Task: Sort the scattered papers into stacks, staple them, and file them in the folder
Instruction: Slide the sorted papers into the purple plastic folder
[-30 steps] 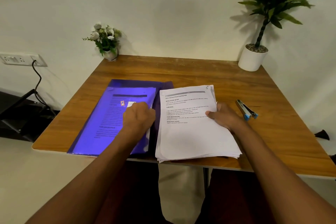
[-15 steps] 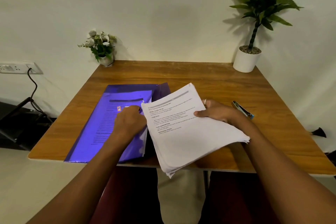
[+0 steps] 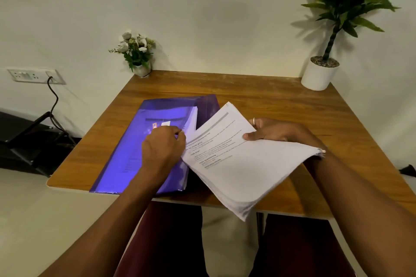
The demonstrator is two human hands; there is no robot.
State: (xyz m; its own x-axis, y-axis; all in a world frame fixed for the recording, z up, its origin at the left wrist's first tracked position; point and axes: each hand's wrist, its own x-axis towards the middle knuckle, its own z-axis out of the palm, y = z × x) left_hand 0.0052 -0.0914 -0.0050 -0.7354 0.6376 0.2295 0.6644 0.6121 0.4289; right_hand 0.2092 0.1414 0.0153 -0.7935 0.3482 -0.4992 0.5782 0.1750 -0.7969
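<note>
Our left hand (image 3: 163, 147) pinches the folder (image 3: 132, 155) open so our right hand (image 3: 278, 132), clamping the stack (image 3: 243, 168), can slip it in.

The right hand (image 3: 276, 134) is gripping a thick stack of white printed papers (image 3: 243, 171) by one edge, holding it tilted over the near edge of the brown wooden table (image 3: 258, 96). The left hand (image 3: 163, 148) is pinching the open edge of a purple translucent plastic folder (image 3: 126, 159) lying flat with white sheets inside. A small pot of pale flowers (image 3: 137, 51) and a tall green potted plant (image 3: 319, 74) are standing at the far corners.
</note>
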